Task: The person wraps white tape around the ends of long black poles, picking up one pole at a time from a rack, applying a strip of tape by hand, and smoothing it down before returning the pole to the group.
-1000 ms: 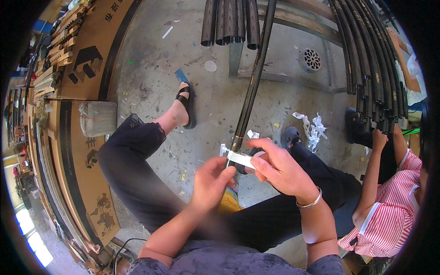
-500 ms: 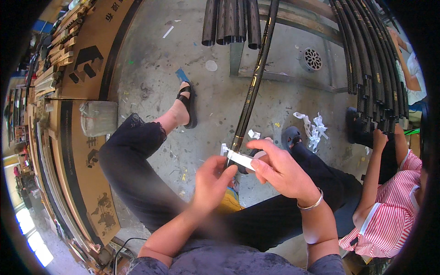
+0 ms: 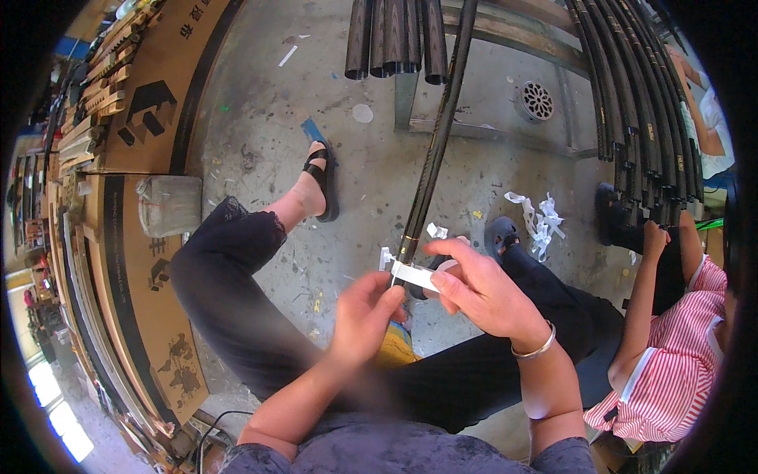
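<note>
A long black pole (image 3: 433, 154) slants from the far edge down to my hands, its near end between my knees. My left hand (image 3: 359, 316) is closed in a pinch on that end, the thumb lying along it. A white strip of tape (image 3: 416, 276) crosses the pole just beyond my left fingertips, and a short white tab sticks out on the left. My right hand (image 3: 491, 299), with a bangle at the wrist, pinches the strip's right end between thumb and fingers. Whatever lies under the right fingers is hidden.
Several dark tubes (image 3: 395, 47) jut out at the far middle; more poles (image 3: 643, 118) lie at the right, beside a co-worker in a striped top (image 3: 671, 363). White scraps (image 3: 541, 225) litter the floor. Cardboard boxes (image 3: 146, 134) and a grey bin (image 3: 170, 207) stand left.
The pole has turned about its long axis: gold markings along its middle have rolled out of sight. Both hands stay nearly in place, with the tape still across the pole.
</note>
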The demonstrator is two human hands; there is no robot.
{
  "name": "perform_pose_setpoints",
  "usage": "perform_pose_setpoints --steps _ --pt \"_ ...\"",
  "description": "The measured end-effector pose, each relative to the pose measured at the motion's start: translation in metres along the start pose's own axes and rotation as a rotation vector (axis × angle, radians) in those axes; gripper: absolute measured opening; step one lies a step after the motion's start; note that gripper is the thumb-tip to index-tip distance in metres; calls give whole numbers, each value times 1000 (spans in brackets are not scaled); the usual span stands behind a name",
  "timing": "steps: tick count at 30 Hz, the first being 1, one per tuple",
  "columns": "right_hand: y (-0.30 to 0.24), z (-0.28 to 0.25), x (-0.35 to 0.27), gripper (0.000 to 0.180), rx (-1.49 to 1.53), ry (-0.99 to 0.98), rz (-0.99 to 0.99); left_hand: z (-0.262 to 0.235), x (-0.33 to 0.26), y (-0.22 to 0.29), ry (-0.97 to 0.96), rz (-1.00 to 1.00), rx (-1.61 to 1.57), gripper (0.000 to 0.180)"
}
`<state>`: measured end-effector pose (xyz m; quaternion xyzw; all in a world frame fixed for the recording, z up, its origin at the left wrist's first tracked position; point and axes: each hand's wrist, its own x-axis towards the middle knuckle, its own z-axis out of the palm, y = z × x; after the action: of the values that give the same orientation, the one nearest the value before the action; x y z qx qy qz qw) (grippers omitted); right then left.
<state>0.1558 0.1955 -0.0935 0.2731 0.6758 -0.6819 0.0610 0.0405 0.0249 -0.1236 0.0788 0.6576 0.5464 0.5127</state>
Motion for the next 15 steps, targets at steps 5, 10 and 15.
perform_pose_setpoints --steps 5,10,15 --pt "-2 0 1 34 -8 -9 4 -1 -1 1 -18 -6 -8 22" --pt "-2 0 2 33 0 -10 9 -2 -1 -4 -72 33 -57 28" --pt "-5 -1 1 33 -7 -9 8 -4 0 -6 -111 34 -93 33"
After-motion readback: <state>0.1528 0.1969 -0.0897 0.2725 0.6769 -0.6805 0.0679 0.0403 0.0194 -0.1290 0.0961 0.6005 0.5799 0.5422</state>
